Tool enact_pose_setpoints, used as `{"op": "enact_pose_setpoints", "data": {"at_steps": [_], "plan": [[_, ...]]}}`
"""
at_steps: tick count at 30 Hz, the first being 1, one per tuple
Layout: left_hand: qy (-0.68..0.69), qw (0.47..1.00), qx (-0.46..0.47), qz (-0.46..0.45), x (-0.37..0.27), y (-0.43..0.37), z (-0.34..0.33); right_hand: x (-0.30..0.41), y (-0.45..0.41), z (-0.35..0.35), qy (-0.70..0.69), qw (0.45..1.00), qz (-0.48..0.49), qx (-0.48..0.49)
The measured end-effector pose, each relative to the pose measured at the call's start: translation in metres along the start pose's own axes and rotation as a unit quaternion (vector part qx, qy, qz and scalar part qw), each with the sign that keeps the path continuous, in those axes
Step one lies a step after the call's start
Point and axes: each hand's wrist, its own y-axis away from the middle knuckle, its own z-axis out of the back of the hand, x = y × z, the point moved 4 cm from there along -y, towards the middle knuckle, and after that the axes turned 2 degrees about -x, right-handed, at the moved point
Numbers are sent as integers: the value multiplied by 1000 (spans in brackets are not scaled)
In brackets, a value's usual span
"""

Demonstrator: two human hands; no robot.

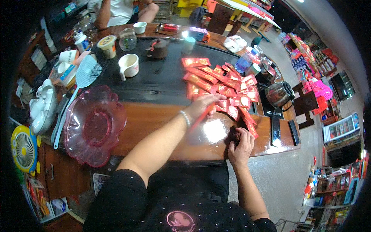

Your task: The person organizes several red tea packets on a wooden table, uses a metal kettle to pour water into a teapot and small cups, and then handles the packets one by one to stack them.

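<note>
A heap of red foil packets [229, 81] lies on the right part of the black tea tray [162, 84] and spills onto the wooden table [147, 121]. At the heap's near edge, my left hand [207, 105], with a beaded bracelet at the wrist, grips a blurred red packet [201, 117] that slants down towards me. My right hand [242, 143] rests by the table's front edge, its fingers curled over a small dark brown object [237, 136] that they partly hide; one long packet lies just beyond them. To the left sits a pink translucent scalloped plastic dish [94, 127].
Left of the dish are a blue fly swatter [87, 71] and a bowl of white cups [43, 107]. A white handled cup [129, 66] and a brown teapot [158, 48] stand on the tray. A glass kettle [278, 94] stands right. Another person [121, 13] sits across the table.
</note>
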Motion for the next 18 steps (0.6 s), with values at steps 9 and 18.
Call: {"op": "enact_pose_setpoints", "data": {"at_steps": [9,18], "plan": [[-574,758,-101,-292,-71,93,-34,-6,0,-6,5,1000,6,-5],[-775,508,-354,-126,-189,272,57,2,-2,-1,-24,1000,7,-19]]}}
